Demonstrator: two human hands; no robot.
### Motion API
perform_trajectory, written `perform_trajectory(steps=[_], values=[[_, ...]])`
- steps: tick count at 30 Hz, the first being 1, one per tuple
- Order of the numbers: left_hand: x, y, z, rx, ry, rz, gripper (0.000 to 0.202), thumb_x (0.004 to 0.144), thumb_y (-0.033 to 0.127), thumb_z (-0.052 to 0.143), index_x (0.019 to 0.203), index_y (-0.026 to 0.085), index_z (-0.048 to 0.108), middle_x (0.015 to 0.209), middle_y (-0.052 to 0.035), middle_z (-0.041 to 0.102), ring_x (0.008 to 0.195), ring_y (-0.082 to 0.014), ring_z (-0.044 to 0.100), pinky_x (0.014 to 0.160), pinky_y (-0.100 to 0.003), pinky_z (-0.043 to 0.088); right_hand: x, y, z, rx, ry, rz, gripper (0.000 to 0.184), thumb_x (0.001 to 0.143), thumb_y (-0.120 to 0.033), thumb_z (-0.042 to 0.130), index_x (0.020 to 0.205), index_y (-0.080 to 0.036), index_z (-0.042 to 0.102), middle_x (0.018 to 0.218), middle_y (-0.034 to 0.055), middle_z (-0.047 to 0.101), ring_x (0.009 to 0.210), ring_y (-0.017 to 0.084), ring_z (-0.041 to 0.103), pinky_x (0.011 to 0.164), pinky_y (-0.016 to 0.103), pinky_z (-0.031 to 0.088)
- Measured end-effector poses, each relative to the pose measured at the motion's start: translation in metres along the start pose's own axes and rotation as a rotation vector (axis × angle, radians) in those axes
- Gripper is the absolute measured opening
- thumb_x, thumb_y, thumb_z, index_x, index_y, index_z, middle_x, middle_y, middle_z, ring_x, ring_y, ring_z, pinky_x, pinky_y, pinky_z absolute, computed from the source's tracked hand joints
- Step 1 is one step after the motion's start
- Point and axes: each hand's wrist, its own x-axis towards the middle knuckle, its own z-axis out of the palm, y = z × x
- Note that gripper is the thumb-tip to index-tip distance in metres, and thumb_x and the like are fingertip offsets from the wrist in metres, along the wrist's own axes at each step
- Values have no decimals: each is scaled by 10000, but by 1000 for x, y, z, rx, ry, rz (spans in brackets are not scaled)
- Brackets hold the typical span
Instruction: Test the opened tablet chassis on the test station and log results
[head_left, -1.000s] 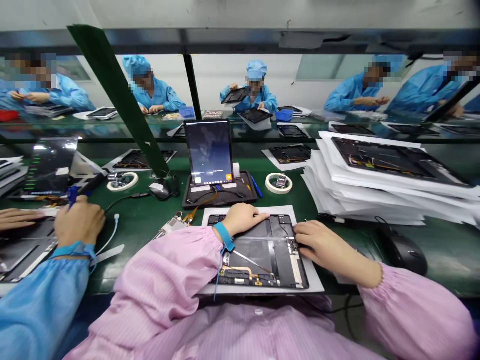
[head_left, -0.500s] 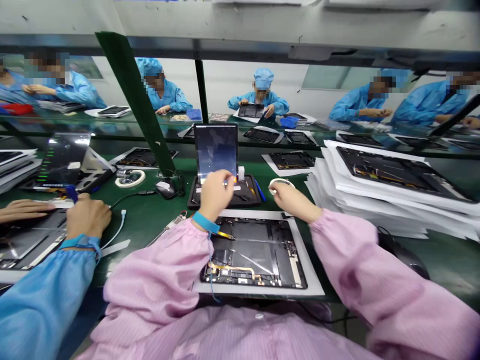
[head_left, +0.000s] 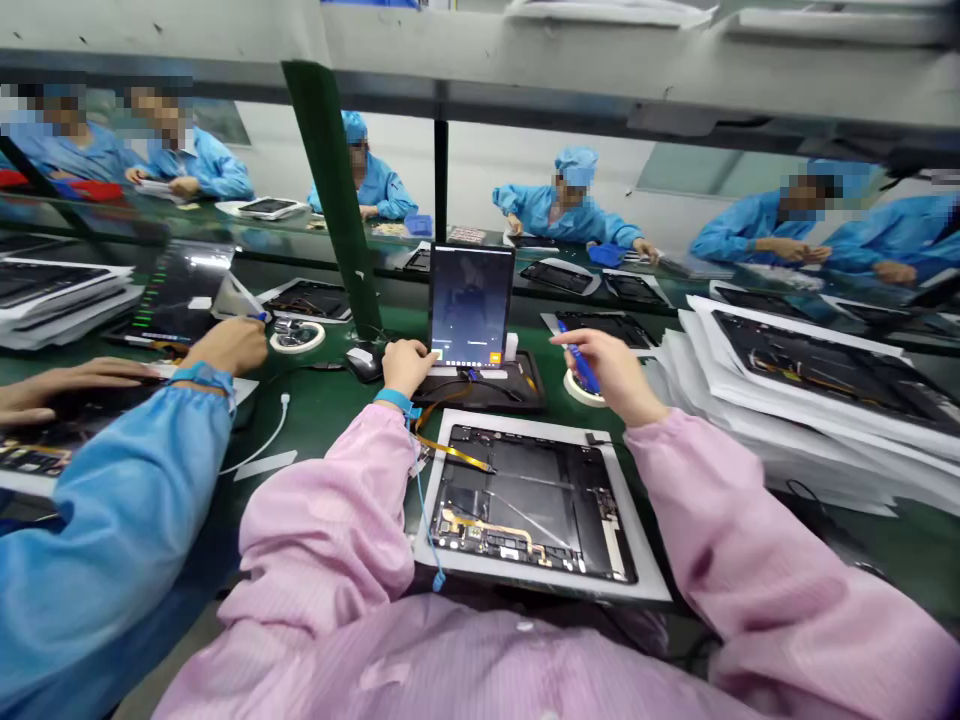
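Note:
My left hand (head_left: 407,368), with a blue wrist strap, has its fingers bent at the lower left corner of an upright lit tablet screen (head_left: 471,305). The screen stands in a dark tray (head_left: 517,398), and an orange flat cable (head_left: 461,455) runs forward from there. In my right hand (head_left: 619,375) is a blue pen-like tool (head_left: 583,368), raised above a white tape roll (head_left: 581,392). An opened tablet housing (head_left: 536,505) lies on a white sheet (head_left: 652,575) in front of me, its inner parts showing. Neither hand touches the housing.
A tall stack of white sheets and tablet housings (head_left: 817,400) stands at right. A black mouse (head_left: 365,362) sits left of my left hand. At left, a co-worker's blue sleeves (head_left: 142,480) reach over the bench. A green post (head_left: 334,200) rises behind; people in blue sit opposite.
My left hand has moved from in front of the screen to its lower left corner. My right hand has picked up the blue tool from beside the tray. The whole view has shifted.

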Motion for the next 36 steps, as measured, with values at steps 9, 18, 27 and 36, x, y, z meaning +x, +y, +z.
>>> perform_trajectory(steps=[9,18,27,36], values=[[-58,42,-26,-129,-463,343,307,767,469,589,772,168,651,765,-42,669,713,-182,587,665,-278,416,-122,41,14,808,127,168,328,883,-494,534,741,-199,543,438,-73,380,440,92,384,510,244,364],[-96,58,-18,26,-1126,522,288,679,478,632,666,193,596,642,3,622,595,-147,544,525,-232,351,-143,77,33,511,138,215,80,770,-242,570,817,-203,518,600,-40,559,522,110,489,492,230,344],[-96,57,-12,-26,-1215,363,221,656,404,586,641,183,605,588,4,605,513,-138,527,487,-233,355,-144,79,36,312,182,160,86,732,-172,515,660,-202,478,614,-40,502,590,124,479,592,265,357],[-89,52,-10,-34,-1244,418,217,655,318,522,741,177,663,689,-7,670,661,-160,587,592,-233,414,-147,77,36,295,213,113,112,727,-157,491,639,-206,443,631,-36,468,609,128,449,588,264,337]])
